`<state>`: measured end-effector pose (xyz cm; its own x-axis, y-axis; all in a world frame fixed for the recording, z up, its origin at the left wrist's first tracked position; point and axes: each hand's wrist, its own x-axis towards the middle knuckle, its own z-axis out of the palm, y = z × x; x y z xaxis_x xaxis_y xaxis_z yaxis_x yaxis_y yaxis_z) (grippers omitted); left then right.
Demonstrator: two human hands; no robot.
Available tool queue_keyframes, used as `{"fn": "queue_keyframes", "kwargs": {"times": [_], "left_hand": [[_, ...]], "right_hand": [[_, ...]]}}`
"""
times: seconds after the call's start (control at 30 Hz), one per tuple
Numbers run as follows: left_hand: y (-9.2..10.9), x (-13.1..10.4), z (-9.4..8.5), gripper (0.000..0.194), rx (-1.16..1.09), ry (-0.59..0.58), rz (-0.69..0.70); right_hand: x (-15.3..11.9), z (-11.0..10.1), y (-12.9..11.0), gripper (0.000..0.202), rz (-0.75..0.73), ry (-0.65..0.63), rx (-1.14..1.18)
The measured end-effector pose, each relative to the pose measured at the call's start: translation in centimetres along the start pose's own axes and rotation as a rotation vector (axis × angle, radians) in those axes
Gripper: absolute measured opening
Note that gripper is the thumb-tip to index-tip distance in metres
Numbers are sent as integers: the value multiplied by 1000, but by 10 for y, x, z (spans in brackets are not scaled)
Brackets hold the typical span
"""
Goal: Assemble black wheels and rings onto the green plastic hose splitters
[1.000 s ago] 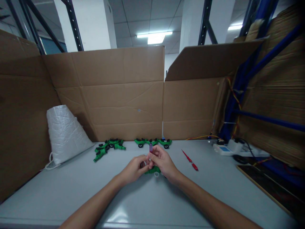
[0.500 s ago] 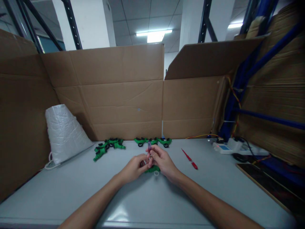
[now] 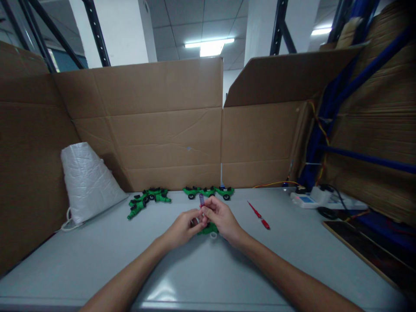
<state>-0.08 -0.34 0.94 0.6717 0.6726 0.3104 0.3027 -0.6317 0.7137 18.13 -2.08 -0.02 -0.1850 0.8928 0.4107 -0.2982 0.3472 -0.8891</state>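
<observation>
My left hand (image 3: pixel 185 225) and my right hand (image 3: pixel 224 219) meet over the middle of the table. My right thumb and fingers pinch a slim purple see-through tool (image 3: pixel 202 199), which points upward; its lower end is hidden by the fingers. Under the fingertips shows a green toy car (image 3: pixel 207 229), partly covered, with a small whitish ring (image 3: pixel 213 236) at its near side, perhaps a bare wheel. The left fingers are closed around the car's left part. What exactly lies between the fingertips is too small to make out.
Several green toy cars stand at the back, in a left cluster (image 3: pixel 149 199) and a middle row (image 3: pixel 208 191). A red screwdriver (image 3: pixel 259 215) lies to the right. A white padded bag (image 3: pixel 87 182), a power strip (image 3: pixel 338 201) and cardboard walls (image 3: pixel 169 143) border the table (image 3: pixel 182 273).
The purple tool has shifted slightly left and now leans a little leftward. Both hands stay nearly in place, still together over the green toy car.
</observation>
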Motion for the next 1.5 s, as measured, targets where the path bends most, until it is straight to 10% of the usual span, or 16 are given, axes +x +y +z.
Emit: {"fn": "queue_keyframes", "kwargs": {"times": [1.5], "left_hand": [[4, 1, -1, 35, 15, -17, -18]], "right_hand": [[-1, 0, -6, 40, -19, -13, -77]]}}
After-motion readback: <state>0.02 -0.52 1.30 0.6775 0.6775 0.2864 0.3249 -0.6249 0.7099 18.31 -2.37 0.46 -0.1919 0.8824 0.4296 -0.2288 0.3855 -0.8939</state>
